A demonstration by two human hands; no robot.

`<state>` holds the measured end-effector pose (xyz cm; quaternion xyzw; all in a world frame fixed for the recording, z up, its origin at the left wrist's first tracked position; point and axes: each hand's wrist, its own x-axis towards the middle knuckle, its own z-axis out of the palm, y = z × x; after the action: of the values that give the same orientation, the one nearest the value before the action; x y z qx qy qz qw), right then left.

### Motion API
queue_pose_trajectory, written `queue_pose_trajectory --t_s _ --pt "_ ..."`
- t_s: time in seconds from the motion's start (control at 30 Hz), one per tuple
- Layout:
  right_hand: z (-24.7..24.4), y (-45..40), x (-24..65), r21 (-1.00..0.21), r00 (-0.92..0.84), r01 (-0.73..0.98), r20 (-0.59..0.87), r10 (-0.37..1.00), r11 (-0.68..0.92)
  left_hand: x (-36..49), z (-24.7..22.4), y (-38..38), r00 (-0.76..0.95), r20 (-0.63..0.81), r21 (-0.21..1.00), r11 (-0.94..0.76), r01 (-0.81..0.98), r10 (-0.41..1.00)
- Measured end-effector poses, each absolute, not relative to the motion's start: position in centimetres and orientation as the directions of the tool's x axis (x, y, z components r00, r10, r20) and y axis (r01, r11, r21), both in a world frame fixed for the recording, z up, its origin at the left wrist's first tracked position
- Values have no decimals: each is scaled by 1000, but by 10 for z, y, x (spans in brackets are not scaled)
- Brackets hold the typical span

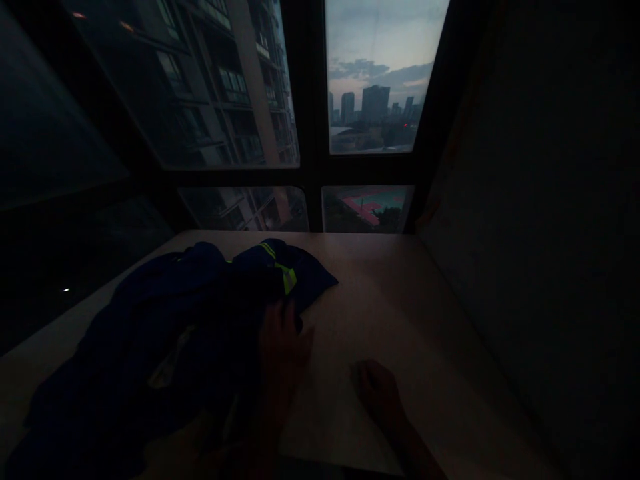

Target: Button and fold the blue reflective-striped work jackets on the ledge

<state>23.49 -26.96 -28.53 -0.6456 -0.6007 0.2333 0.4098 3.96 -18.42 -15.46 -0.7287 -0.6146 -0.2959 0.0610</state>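
A dark blue garment [165, 300] with yellow-green reflective strips lies crumpled over the left part of a pale surface. My left hand [286, 340] is at its right side, fingers spread and slightly blurred. The hand overlaps the cloth in view; whether it touches the cloth is too dark to tell. Farther right, apart from the garment, my right hand [380, 390] is low over the bare surface with its fingers curled in. Nothing shows in it.
The pale tabletop or ledge [400, 293] reaches back to dark-framed windows [315, 177]. A dark wall [540, 253] bounds it on the right, and glass panes [55, 133] on the left. Buildings and a dusky sky show outside. Light is very dim.
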Motion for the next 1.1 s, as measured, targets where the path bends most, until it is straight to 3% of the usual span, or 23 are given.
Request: queue_pose_trajectory --t_s 0.1,0.23,0.3,0.5,0.57,0.67,0.77,0.83,0.9,1.0,1.1 --pt "-288 -268 235 -804 164 593 185 969 53 3 -134 -141 -28 440 19 22 1000 897" --pt "-289 -267 233 -806 179 590 186 966 46 -16 -155 -103 -18 101 -131 31 991 995" --pt "-289 -268 233 -812 176 581 199 964 62 -13 -172 -96 42 7 -173 -40 984 999" --pt "-288 -267 233 -829 179 553 210 961 78 4 -192 -103 137 -20 -138 -139 981 990" --pt "-285 -266 233 -857 202 512 191 961 62 9 -193 -109 146 -25 -35 -147 989 989" --pt "-277 -263 240 -946 387 325 122 914 -11 22 -195 -120 163 13 338 -158 928 987" --pt "-269 -260 256 -999 627 -3 -40 778 -48 38 -195 -134 166 52 707 -154 690 985" --pt "-264 -258 268 -987 668 -160 -121 734 -17 51 -195 -145 146 13 855 -86 511 989" --pt "-261 -256 278 -976 660 -219 -135 739 18 66 -197 -159 130 -56 919 0 394 990" --pt "-259 -253 287 -957 583 -290 -150 799 31 91 -202 -185 157 -102 935 41 353 982" --pt "-259 -250 291 -953 524 -304 -152 838 17 112 -202 -213 337 -99 926 -37 375 936"
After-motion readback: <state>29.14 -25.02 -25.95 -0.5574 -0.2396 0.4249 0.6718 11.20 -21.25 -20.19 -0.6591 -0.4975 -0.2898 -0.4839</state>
